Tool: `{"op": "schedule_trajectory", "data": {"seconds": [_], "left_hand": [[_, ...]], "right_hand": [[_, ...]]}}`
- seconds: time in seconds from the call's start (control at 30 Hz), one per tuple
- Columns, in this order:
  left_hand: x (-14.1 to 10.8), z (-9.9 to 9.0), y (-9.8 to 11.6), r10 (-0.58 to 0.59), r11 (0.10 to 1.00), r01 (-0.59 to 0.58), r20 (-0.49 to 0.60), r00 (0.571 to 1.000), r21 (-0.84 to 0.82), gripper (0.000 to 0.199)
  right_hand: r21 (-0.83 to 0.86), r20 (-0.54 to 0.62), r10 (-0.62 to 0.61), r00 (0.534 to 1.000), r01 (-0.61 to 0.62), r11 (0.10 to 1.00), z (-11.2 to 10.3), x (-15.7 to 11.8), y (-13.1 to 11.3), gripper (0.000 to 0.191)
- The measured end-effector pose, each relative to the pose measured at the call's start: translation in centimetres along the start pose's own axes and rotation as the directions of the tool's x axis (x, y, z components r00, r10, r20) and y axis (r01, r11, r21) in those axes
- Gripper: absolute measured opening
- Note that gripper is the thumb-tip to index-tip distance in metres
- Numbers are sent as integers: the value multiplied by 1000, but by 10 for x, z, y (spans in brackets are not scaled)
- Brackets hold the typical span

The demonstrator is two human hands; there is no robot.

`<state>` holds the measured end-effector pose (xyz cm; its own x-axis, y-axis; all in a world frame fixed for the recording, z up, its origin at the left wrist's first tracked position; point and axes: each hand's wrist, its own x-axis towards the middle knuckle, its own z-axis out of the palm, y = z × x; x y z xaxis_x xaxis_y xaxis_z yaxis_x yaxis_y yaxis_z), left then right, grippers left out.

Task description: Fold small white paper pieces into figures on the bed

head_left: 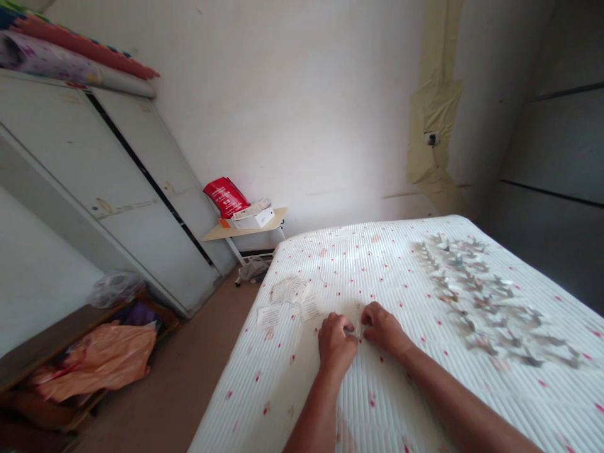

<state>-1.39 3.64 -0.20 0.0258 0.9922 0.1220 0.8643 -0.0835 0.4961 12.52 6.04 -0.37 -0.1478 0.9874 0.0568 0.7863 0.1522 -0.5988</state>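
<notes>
My left hand (336, 338) and my right hand (384, 328) rest close together over the middle of a bed with a white ribbed cover (330, 245) dotted in red. Both hands are closed, fingers curled inward. Between the fingertips is a small pale piece of paper (357, 329), its edges hard to make out against the cover. Left of my hands lie several printed paper sheets (289, 296), some overlapping. Off to the right, many small folded paper figures (481, 292) stand in rows, blurred.
Beyond the bed's left corner is a small table (219, 234) with a red bag (225, 196) and a white box (257, 218). Grey metal cabinets (127, 182) line the left wall. An orange plastic bag (104, 355) lies on a low wooden piece of furniture at lower left.
</notes>
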Motion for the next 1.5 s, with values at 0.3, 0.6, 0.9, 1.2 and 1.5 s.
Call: {"op": "schedule_trajectory", "data": {"seconds": [0.3,0.6,0.9,1.2,1.5], "left_hand": [[0,0,7,-57,996,56,6,998,67,11],[1,2,2,-16,999,15,22,1000,40,17],[-4,-4,1,27,999,-26,14,1000,-26,22],[-6,-2,7,20,1000,-20,-10,1000,14,10],[-1,1,6,-16,1000,17,-13,1000,10,10]], "right_hand": [[-8,4,4,1000,-4,1000,0,0,0,18],[-1,13,-5,1000,5,1000,2,1,3,18],[27,20,-30,999,29,999,-1,0,4,19],[36,-8,-46,999,46,998,3,-1,5,17],[2,-31,-19,999,19,1000,5,-1,2,22]]}}
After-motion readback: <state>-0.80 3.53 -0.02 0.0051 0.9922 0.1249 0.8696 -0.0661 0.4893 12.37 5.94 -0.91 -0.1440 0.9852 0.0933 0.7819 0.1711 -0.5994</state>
